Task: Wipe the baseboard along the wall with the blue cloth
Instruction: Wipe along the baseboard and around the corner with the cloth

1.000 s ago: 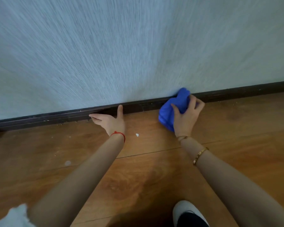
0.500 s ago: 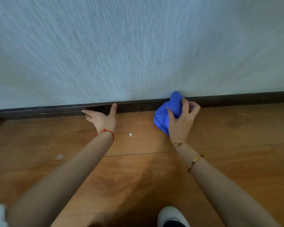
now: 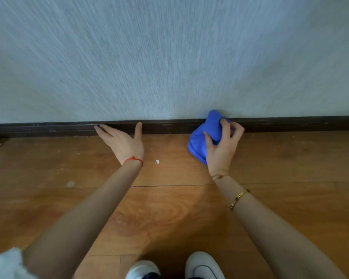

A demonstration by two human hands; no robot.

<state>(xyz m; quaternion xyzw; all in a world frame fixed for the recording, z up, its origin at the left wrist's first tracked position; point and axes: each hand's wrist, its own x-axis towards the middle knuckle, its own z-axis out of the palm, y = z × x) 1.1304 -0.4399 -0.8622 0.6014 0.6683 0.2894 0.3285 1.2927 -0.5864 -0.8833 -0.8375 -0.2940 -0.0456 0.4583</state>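
Wiping dark wooden baseboard (image 3: 290, 123) with bunched blue cloth (image 3: 208, 133).
Right hand (image 3: 222, 146) still gripping cloth against baseboard, shifted slightly left; left hand (image 3: 121, 141) still flat, fingers spread, touching baseboard.

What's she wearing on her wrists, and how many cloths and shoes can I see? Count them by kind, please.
Blue cloth: 1
Red string bracelet: 1
Gold bracelets: 2
White shoes: 2
Total: 6
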